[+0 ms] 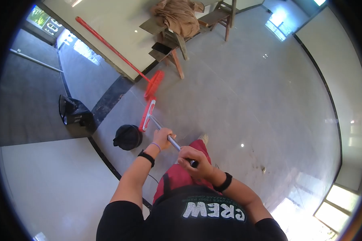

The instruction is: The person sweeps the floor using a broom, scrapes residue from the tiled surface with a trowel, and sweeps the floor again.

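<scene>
Your right hand (195, 160) closed around the top end of a metal-handled push broom (174, 143), your left hand (163, 138) gripping lower down, the red-bristled head (148, 115) beside a black container (128, 137) near the left edge of the floor (237, 92), a red broom (118, 55) aslant beyond.

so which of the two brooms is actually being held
The silver-handled broom, gripped by the left hand and, at its near end, the right hand. The other broom is red-handled and touched by neither.
</scene>
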`<state>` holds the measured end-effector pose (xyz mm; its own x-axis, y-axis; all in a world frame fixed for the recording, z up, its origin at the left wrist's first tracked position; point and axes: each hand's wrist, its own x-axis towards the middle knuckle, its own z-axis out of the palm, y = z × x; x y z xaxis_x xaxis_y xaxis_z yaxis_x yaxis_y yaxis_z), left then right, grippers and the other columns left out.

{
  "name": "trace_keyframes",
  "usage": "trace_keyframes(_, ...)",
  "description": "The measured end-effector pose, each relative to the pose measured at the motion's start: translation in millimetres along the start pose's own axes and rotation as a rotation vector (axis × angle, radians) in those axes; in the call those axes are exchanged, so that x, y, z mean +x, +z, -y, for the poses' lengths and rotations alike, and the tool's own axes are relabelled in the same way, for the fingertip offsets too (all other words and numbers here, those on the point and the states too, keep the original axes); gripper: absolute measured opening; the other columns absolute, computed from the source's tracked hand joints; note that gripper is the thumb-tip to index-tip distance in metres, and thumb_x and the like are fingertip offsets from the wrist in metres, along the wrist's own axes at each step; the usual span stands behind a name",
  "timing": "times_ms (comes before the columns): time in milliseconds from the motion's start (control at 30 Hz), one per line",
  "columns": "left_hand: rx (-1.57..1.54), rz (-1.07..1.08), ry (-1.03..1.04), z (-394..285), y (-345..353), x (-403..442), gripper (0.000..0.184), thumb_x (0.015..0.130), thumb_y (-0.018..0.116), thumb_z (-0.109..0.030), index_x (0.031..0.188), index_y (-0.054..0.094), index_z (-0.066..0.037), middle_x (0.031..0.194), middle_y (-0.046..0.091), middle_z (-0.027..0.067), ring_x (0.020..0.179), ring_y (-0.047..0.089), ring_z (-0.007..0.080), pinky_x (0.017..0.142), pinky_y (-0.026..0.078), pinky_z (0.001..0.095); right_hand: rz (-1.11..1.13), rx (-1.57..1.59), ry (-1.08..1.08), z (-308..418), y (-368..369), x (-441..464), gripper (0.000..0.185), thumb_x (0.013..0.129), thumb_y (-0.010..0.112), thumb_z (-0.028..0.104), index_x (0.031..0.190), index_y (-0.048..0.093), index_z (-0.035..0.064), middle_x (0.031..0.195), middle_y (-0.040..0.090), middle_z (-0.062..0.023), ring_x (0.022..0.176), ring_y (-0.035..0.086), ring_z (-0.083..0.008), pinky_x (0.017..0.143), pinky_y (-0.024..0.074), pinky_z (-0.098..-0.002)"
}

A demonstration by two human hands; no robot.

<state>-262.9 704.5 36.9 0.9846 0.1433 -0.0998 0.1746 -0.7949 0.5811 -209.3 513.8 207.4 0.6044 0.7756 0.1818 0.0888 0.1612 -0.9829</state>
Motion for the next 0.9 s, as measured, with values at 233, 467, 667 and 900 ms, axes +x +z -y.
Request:
trace_keyframes(233, -0.223, 0.255, 0.051, -101.4, 119.1, 90.6, 0.019, 0.075, 0.060, -0.034, 0.070, 0.061, -0.015, 0.078, 0.060, 0.0081, 0.084, 0.057, 0.0293, 0.073, 0.038, 0.0518, -0.028, -0.280, 0.219, 36.4, -117.4, 2.0, 0.008, 0.075, 0.060, -0.002, 0.076, 0.053, 0.0022, 0.068, 0.051, -0.0087, 0.061, 0.052, -0.0219, 0.059, 0.0434, -0.0314)
trace_keyframes(467, -0.416, 0.310, 0.313, -235.1, 117.3, 161.1, 0.017, 0.080, 0.058, -0.032, 0.075, 0.056, -0.015, 0.084, 0.058, 0.0016, 0.095, 0.053, 0.0235, 0.082, 0.032, 0.0568, -0.154, -0.497, 0.025, 92.9, -181.7, 20.4, 0.016, 0.067, 0.064, -0.005, 0.076, 0.052, 0.0023, 0.065, 0.053, -0.0097, 0.058, 0.055, -0.0241, 0.070, 0.0483, -0.0374)
trace_keyframes(667, -0.324, 0.116, 0.351, -215.2, 39.7, 189.8, 0.019, 0.074, 0.063, -0.025, 0.067, 0.053, -0.012, 0.074, 0.056, 0.0038, 0.085, 0.053, 0.0238, 0.078, 0.032, 0.0425, -0.034, -0.204, -0.177, 114.9, -215.2, 38.2, 0.034, 0.072, 0.072, 0.024, 0.088, 0.054, 0.0008, 0.069, 0.055, -0.0088, 0.068, 0.056, -0.0269, 0.078, 0.0446, -0.0438)
trace_keyframes(900, -0.060, 0.209, 0.076, -91.1, 18.6, 244.7, 0.023, 0.073, 0.063, -0.028, 0.062, 0.056, -0.009, 0.074, 0.058, 0.0081, 0.080, 0.053, 0.0309, 0.069, 0.041, 0.0415, -0.273, 0.081, -0.005, -7.9, -200.9, 87.7, 0.017, 0.081, 0.054, 0.012, 0.068, 0.052, 0.0017, 0.064, 0.051, -0.0086, 0.059, 0.049, -0.0245, 0.061, 0.0382, -0.0362)
